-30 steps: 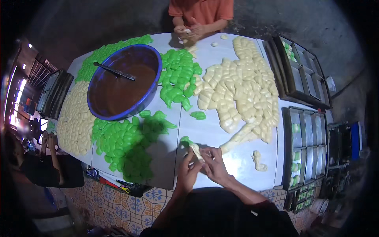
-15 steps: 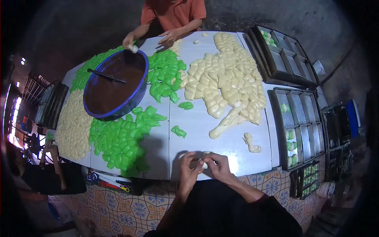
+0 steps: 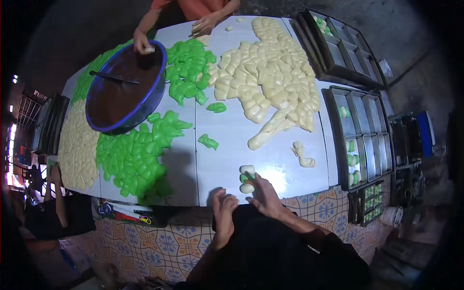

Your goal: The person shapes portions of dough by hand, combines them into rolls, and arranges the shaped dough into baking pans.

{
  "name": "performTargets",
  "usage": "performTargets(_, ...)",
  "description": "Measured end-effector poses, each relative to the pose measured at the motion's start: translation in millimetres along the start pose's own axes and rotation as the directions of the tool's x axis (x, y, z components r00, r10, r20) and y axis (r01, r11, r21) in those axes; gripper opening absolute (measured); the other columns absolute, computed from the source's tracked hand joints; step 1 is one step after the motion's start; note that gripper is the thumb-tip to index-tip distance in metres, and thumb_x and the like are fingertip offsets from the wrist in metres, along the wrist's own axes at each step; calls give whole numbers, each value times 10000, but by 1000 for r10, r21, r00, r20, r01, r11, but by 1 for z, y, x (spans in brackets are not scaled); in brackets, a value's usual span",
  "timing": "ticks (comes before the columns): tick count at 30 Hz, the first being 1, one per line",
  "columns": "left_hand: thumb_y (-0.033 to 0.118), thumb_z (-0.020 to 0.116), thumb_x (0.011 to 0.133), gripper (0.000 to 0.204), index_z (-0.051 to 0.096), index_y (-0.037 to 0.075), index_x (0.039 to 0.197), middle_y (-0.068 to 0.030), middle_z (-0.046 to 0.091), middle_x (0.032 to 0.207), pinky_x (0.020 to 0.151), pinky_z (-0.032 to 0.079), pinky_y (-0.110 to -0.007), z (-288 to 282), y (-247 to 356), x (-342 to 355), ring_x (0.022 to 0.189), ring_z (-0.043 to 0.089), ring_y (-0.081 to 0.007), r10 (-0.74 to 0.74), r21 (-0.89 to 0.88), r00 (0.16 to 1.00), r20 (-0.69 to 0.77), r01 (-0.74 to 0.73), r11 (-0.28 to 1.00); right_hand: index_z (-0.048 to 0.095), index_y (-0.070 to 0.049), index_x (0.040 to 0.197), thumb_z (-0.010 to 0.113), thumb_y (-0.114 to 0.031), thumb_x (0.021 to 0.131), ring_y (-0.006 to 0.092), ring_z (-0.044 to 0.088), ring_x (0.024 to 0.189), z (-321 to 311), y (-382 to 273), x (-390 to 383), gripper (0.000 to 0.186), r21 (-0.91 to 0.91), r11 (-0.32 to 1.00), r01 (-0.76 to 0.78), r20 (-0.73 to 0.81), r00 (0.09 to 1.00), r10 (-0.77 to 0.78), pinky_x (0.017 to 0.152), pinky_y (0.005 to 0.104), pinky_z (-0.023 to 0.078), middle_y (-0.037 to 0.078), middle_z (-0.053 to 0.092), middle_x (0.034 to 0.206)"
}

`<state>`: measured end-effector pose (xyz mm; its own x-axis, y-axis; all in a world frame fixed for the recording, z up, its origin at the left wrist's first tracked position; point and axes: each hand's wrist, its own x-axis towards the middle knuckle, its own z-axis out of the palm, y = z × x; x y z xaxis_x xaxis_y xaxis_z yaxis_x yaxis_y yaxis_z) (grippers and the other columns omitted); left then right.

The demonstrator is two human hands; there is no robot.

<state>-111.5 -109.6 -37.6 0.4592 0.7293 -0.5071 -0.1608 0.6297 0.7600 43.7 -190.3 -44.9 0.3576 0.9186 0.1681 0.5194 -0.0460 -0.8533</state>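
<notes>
A short row of dough balls (image 3: 247, 179), white at both ends with green between, sits on the pale tabletop near its front edge. Around the row's right and near side curves my right hand (image 3: 265, 195), its fingers against the balls and its thumb near the closest white one. To the left, apart from the row, my left hand (image 3: 224, 212) hovers at the table edge with fingers loosely bent and nothing visible in them. Beyond my hands lie a green dough scrap (image 3: 208, 141) and a cream dough scrap (image 3: 303, 154).
Cream dough pieces (image 3: 270, 72) and green dough pieces (image 3: 135, 159) spread over the table. A blue basin (image 3: 157, 96) of brown filling, with a dark utensil, stands at left. Divided metal trays (image 3: 360, 130) line the right side. Across the table, a co-worker's hand (image 3: 141, 42) holds something pale.
My hands have separated, leaving the row of dough balls in sight beside my right hand. The whole scene has shifted up and left in the view. The co-worker's hand is over the basin's rim.
</notes>
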Motion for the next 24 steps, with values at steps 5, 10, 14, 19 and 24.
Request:
performTargets(5, 285, 510, 935, 303, 425, 128, 1180, -173, 512, 1024, 885, 464, -385, 9, 1, 7, 912, 542, -286, -315, -377, 948, 38, 305, 875, 375, -67, 1362, 773, -132, 708, 408, 442, 1188, -13, 5, 14, 769, -29, 993, 116, 10, 993, -115, 987, 458, 395, 197, 435, 1337)
performTargets(10, 413, 580, 878, 443, 410, 124, 1168, -271, 395, 1257, 959, 405, -444, 26, -2, 18, 1024, 484, -324, -301, -495, 951, 74, 297, 816, 480, -108, 1263, 761, -367, 665, 386, 405, 1213, -22, 27, 54, 710, -357, 868, 344, 323, 918, -231, 976, 467, 390, 185, 429, 1301)
performTargets(14, 462, 499, 911, 600, 296, 100, 1344, -310, 362, 1310, 1080, 286, -521, 11, -8, 34, 1292, 306, -447, -185, -457, 970, 156, 236, 858, 543, -72, 1082, 727, -268, 723, 345, 480, 1081, 6, 68, 48, 449, -203, 919, 339, 255, 924, -285, 925, 441, 419, 164, 491, 1177)
performTargets(19, -10, 446, 921, 422, 346, -22, 1330, -223, 484, 1192, 946, 494, -420, 78, 45, 24, 1124, 527, -373, 38, -177, 977, 211, 0, 984, 445, -76, 1302, 710, -266, 824, 260, 509, 1148, -68, 30, 58, 578, 318, 942, -106, -199, 964, 176, 947, 352, 421, 136, 536, 1196)
performTargets(24, 30, 551, 830, 139, 585, -47, 941, -130, 578, 950, 696, 549, -296, 77, 34, 65, 864, 606, -224, 156, 154, 975, 157, -181, 971, 257, -74, 1412, 774, -358, 726, 335, 634, 935, -246, 91, 53, 904, -339, 882, -329, -645, 764, 37, 837, 430, 492, 217, 608, 1070)
